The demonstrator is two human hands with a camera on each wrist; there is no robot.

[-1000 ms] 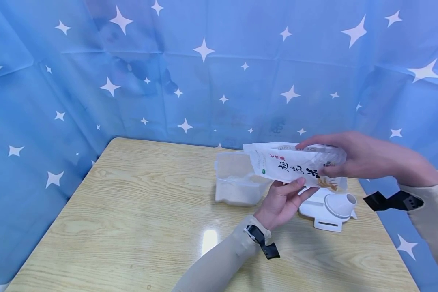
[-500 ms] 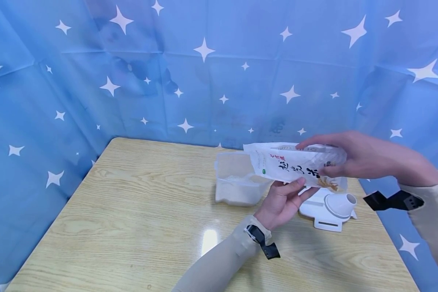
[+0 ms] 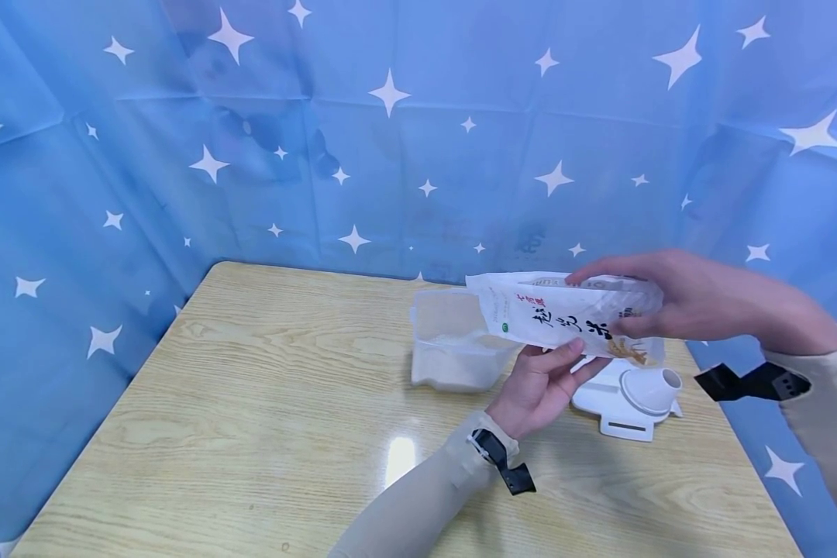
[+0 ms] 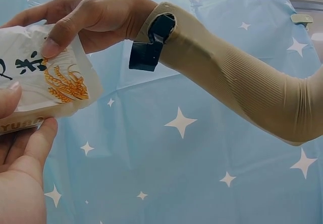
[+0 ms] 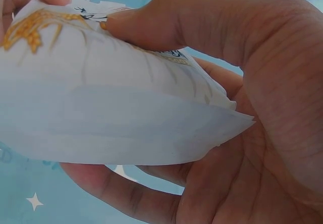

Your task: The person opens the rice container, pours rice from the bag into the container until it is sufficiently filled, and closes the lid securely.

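Observation:
A white rice bag (image 3: 554, 314) with black characters and golden grain ears lies tilted on its side in the air, its left end over a clear plastic container (image 3: 416, 329). White rice (image 3: 453, 370) fills the lower part of that container. My left hand (image 3: 530, 394) holds the bag from below, thumb on its printed front and fingers underneath. Around the bag's right end, my right hand (image 3: 714, 302) grips with the thumb on the front. The right wrist view shows this thumb pressing the bag (image 5: 126, 113) near its sealed end, the other fingers behind it.
On the table (image 3: 251, 403), under and right of the bag, lies a white plastic lid (image 3: 626, 426) with a cone-shaped cup (image 3: 652, 390) on it. A blue star-patterned curtain (image 3: 363, 155) hangs behind the table and along its sides.

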